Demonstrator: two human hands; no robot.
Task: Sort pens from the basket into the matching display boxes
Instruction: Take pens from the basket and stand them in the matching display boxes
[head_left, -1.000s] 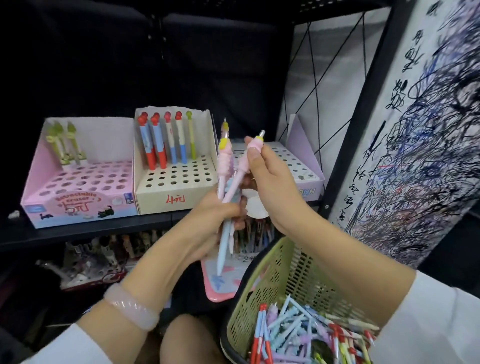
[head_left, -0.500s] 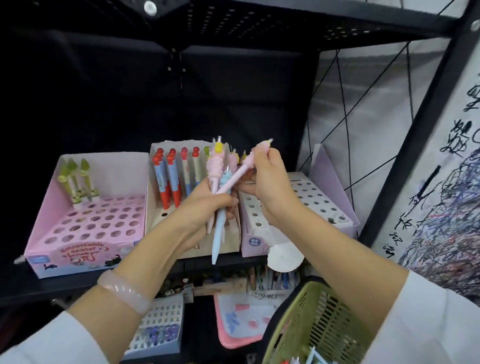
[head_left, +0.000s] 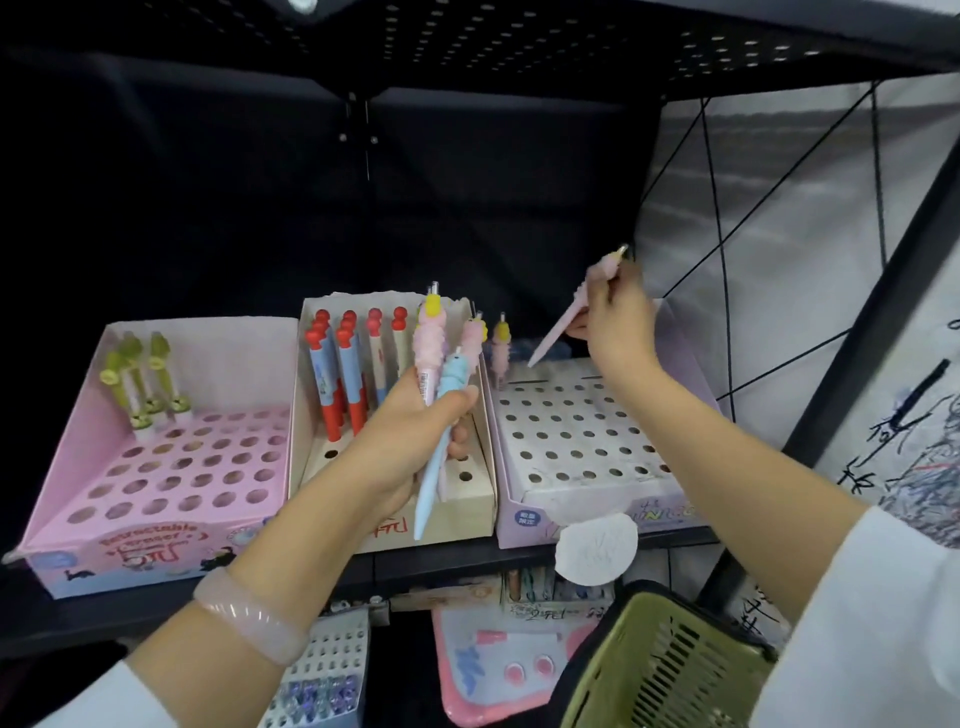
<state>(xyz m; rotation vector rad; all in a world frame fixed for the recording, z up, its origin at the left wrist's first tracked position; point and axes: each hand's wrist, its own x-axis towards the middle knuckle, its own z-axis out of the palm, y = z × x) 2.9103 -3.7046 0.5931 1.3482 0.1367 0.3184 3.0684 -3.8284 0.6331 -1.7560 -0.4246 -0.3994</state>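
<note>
My right hand (head_left: 613, 322) pinches a pink pen (head_left: 576, 312), tilted with its tip just over the back row of the pale lilac display box (head_left: 571, 441). One pink pen (head_left: 501, 348) stands in that box's back left corner. My left hand (head_left: 410, 441) grips a bunch of pens (head_left: 441, 384), pink ones and a blue one, in front of the cream box (head_left: 457, 499) of red-capped pens (head_left: 337, 374). The pink box (head_left: 156, 467) at the left holds green-topped pens (head_left: 140, 379). The green basket (head_left: 665, 670) shows at the bottom right.
The boxes stand on a black shelf (head_left: 467, 566) under a perforated black shelf (head_left: 519, 41). A black upright post (head_left: 872, 312) and a scribbled white board (head_left: 924, 441) are on the right. More stationery boxes (head_left: 322, 680) sit on the lower shelf.
My right hand drew one pink pen away from the bunch and carried it right, over the lilac box. The view tilted up, so the basket sank to the bottom edge.
</note>
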